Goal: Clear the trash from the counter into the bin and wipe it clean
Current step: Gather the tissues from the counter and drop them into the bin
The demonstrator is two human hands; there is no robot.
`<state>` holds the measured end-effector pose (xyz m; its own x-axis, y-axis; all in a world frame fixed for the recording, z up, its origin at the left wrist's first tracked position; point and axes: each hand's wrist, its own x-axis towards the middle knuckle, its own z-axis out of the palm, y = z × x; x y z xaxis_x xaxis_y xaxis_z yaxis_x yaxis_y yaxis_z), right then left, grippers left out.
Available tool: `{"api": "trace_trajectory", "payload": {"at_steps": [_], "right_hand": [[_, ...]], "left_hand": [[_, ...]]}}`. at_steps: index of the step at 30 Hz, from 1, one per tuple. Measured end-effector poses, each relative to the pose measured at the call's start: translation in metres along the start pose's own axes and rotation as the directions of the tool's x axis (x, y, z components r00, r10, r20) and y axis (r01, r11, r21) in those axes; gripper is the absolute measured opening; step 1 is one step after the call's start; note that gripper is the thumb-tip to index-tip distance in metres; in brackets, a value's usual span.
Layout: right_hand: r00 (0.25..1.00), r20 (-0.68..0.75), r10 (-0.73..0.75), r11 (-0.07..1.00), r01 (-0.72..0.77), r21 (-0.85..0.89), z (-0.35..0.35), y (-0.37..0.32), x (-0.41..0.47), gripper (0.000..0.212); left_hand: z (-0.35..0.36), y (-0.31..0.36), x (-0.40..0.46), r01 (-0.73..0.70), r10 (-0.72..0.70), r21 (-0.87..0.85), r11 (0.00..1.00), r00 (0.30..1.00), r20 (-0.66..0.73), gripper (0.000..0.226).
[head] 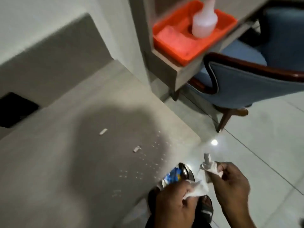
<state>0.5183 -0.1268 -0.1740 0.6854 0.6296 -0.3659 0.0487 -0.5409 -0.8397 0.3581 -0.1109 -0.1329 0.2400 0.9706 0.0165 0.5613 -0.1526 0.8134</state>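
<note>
My left hand (171, 201) grips a crumpled blue and silver wrapper (172, 176) together with a piece of white tissue (199, 189) just past the counter's right edge. My right hand (230, 183) holds more crumpled white paper (212, 167) beside it, above the floor. On the grey counter (65, 162) lie two small white scraps (103, 131) (136, 148) and a scatter of several white crumbs (148, 162). No bin is visible. The frame is blurred.
An orange tray (189, 53) with a white spray bottle (204, 22) and a cloth stands on a shelf at the back right. A blue chair with a wooden frame (246, 84) stands on the tiled floor at right. A dark rectangular opening (14, 109) is set at the counter's far left.
</note>
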Motion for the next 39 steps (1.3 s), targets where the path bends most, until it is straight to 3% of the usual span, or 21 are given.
{"api": "trace_trajectory", "payload": {"at_steps": [4, 6, 9, 13, 17, 22, 24, 29, 33, 36, 39], "right_hand": [[0.981, 0.009, 0.196, 0.967, -0.192, -0.167, 0.014, 0.118, 0.026, 0.024], [0.955, 0.118, 0.272, 0.94, -0.237, -0.246, 0.035, 0.166, 0.034, 0.016], [0.891, 0.299, 0.343, 0.884, -0.198, -0.423, 0.07, 0.216, 0.051, 0.027], [0.802, 0.464, 0.377, 0.811, -0.043, -0.583, 0.105, 0.265, 0.074, 0.03], [0.743, 0.581, 0.332, 0.757, 0.157, -0.634, 0.125, 0.3, 0.085, 0.033], [0.707, 0.552, 0.441, 0.795, -0.022, -0.607, 0.133, 0.314, 0.092, 0.042], [0.753, 0.492, 0.437, 0.807, -0.086, -0.584, 0.131, 0.315, 0.096, 0.045], [0.923, 0.283, 0.261, 0.876, -0.104, -0.471, 0.103, 0.278, 0.086, 0.017], [0.985, 0.114, 0.13, 0.969, -0.102, -0.224, 0.048, 0.187, 0.045, 0.013], [0.995, 0.029, 0.098, 0.995, -0.097, -0.039, 0.006, 0.105, 0.011, 0.007], [1.0, -0.024, 0.002, 1.0, -0.001, 0.017, -0.017, 0.023, -0.013, 0.014]], "left_hand": [[0.094, -0.091, -0.036, 0.09, -0.124, 0.25, 0.964, 0.985, 0.12, 0.02], [0.135, -0.154, -0.046, 0.188, -0.325, 0.429, 0.884, 0.905, 0.273, 0.019], [0.172, -0.218, -0.039, 0.244, -0.514, 0.598, 0.763, 0.791, 0.332, 0.02], [0.208, -0.272, -0.02, 0.325, -0.654, 0.654, 0.683, 0.671, 0.35, 0.027], [0.235, -0.309, -0.019, 0.386, -0.712, 0.655, 0.649, 0.613, 0.344, 0.026], [0.248, -0.316, -0.006, 0.429, -0.7, 0.58, 0.692, 0.594, 0.395, 0.033], [0.245, -0.313, 0.001, 0.446, -0.696, 0.566, 0.694, 0.619, 0.365, 0.036], [0.219, -0.246, 0.017, 0.326, -0.543, 0.544, 0.773, 0.784, 0.301, 0.021], [0.171, -0.144, 0.02, 0.109, -0.208, 0.354, 0.929, 0.944, 0.257, 0.016], [0.121, -0.064, 0.023, -0.118, 0.057, 0.25, 0.961, 0.969, 0.239, 0.015], [0.056, 0.003, 0.036, -0.275, 0.249, 0.198, 0.941, 0.957, 0.147, 0.017]]}}
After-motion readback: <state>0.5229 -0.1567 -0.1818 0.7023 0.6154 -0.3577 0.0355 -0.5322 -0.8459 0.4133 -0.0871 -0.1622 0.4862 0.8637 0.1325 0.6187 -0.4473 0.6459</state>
